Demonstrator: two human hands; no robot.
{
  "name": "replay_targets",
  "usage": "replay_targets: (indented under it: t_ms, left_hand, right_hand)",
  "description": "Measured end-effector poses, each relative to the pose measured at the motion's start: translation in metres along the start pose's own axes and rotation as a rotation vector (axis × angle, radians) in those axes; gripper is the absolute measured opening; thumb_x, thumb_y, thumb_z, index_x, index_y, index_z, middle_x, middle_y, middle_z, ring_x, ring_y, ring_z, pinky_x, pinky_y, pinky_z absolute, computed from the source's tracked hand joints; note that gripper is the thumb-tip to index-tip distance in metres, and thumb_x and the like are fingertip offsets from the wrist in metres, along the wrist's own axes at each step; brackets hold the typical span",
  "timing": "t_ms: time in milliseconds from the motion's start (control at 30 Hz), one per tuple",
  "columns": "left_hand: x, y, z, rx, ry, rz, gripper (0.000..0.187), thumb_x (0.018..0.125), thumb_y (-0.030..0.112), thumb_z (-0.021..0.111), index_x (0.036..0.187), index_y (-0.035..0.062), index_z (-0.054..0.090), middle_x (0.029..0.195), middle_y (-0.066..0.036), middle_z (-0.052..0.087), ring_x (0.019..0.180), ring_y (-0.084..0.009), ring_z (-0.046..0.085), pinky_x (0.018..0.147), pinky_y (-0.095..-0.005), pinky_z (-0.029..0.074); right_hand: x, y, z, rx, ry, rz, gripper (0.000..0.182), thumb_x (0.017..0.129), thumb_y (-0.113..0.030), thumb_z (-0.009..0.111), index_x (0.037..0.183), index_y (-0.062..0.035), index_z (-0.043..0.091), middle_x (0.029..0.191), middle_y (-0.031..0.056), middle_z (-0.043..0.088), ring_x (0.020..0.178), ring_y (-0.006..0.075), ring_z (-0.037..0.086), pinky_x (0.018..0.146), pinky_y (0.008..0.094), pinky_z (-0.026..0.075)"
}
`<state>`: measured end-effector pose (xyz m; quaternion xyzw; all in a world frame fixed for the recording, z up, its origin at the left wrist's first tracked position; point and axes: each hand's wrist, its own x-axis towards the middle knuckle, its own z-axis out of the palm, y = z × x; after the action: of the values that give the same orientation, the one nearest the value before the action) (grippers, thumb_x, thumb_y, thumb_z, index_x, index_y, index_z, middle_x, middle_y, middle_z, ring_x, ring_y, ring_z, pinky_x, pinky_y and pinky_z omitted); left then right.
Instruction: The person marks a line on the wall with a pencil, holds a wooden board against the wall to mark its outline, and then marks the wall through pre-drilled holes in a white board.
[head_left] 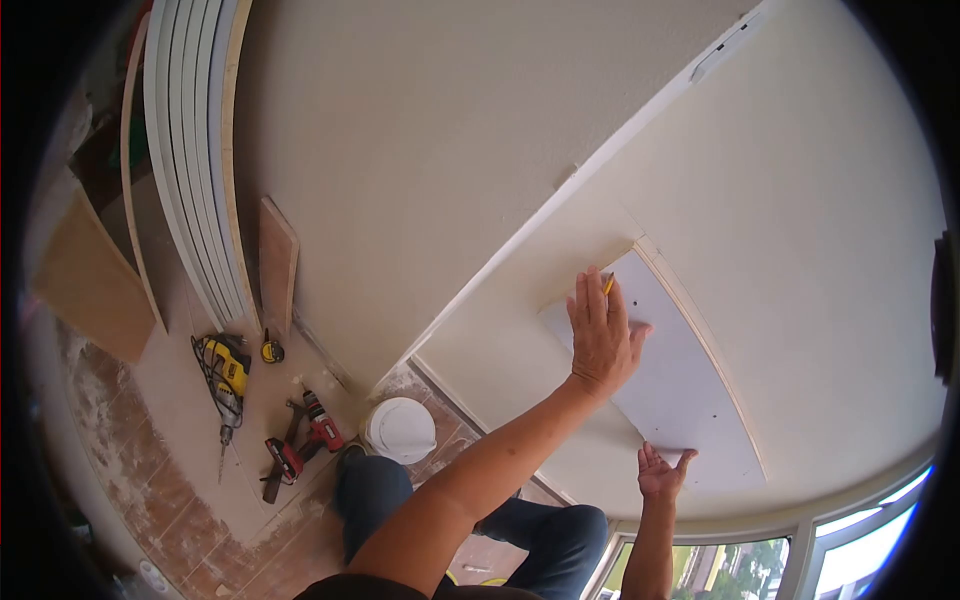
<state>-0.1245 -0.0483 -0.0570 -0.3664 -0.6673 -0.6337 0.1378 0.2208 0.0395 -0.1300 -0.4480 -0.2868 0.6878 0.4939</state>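
A pale flat panel (670, 365) with light wooden edges and a few dark screw spots lies against the wall. My left hand (603, 340) presses on the panel's upper left part, fingers extended, with a yellow pencil (608, 284) held between the fingers. Lower down, my right hand (662, 474) touches the panel's bottom edge, palm up and fingers apart, holding nothing.
On the floor at the left are a yellow corded drill (232, 375), a tape measure (272, 348), a red cordless drill (322, 425) and a hammer (295, 425). A white bucket (400, 430) stands near my knees. Long boards (190, 160) lean upper left; windows (740, 568) are lower right.
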Motion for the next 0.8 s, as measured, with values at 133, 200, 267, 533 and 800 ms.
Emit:
replay_targets:
  t_ms: [133, 200, 267, 533, 800]
  left_hand:
    - [0.002, 0.003, -0.008, -0.040, -0.005, -0.036, 0.094, 0.078, 0.027, 0.081, 0.141, -0.0164, 0.027, 0.146, -0.037, 0.022, 0.132, -0.0531, 0.029, 0.106, -0.0562, 0.031]
    - [0.003, 0.004, -0.009, -0.058, 0.001, -0.042, 0.094, 0.076, 0.025, 0.082, 0.141, -0.0163, 0.028, 0.146, -0.037, 0.022, 0.132, -0.0522, 0.030, 0.107, -0.0549, 0.031]
    - [0.004, 0.005, -0.011, -0.091, 0.013, -0.048, 0.095, 0.075, 0.024, 0.083, 0.141, -0.0162, 0.029, 0.146, -0.037, 0.022, 0.132, -0.0513, 0.030, 0.107, -0.0545, 0.032]
    - [0.004, 0.003, -0.012, -0.095, 0.025, -0.057, 0.098, 0.072, 0.023, 0.085, 0.142, -0.0162, 0.027, 0.146, -0.034, 0.023, 0.131, -0.0497, 0.032, 0.107, -0.0530, 0.032]
    - [0.005, 0.003, -0.014, -0.107, 0.027, -0.057, 0.100, 0.072, 0.024, 0.086, 0.142, -0.0165, 0.026, 0.145, -0.034, 0.024, 0.131, -0.0492, 0.031, 0.107, -0.0529, 0.033]
  right_hand:
    - [-0.005, 0.003, 0.005, -0.016, 0.045, -0.017, 0.138, 0.066, -0.082, 0.067, 0.145, 0.0167, 0.012, 0.148, 0.0253, 0.029, 0.120, 0.0333, 0.053, 0.109, 0.0435, 0.040]
    - [-0.005, 0.002, 0.004, -0.027, 0.044, -0.021, 0.141, 0.065, -0.083, 0.066, 0.145, 0.0180, 0.009, 0.149, 0.0254, 0.028, 0.121, 0.0334, 0.051, 0.108, 0.0443, 0.040]
    - [-0.004, 0.001, 0.001, -0.036, 0.040, -0.014, 0.142, 0.065, -0.083, 0.066, 0.145, 0.0183, 0.008, 0.148, 0.0252, 0.028, 0.121, 0.0331, 0.051, 0.108, 0.0446, 0.040]
    - [0.000, 0.000, -0.004, -0.050, 0.016, -0.002, 0.142, 0.065, -0.084, 0.066, 0.146, 0.0168, 0.007, 0.155, 0.0244, 0.021, 0.120, 0.0316, 0.054, 0.107, 0.0444, 0.040]
    - [-0.002, -0.001, -0.004, -0.064, -0.007, 0.009, 0.141, 0.065, -0.084, 0.064, 0.146, 0.0164, 0.007, 0.154, 0.0237, 0.023, 0.126, 0.0309, 0.050, 0.110, 0.0453, 0.037]
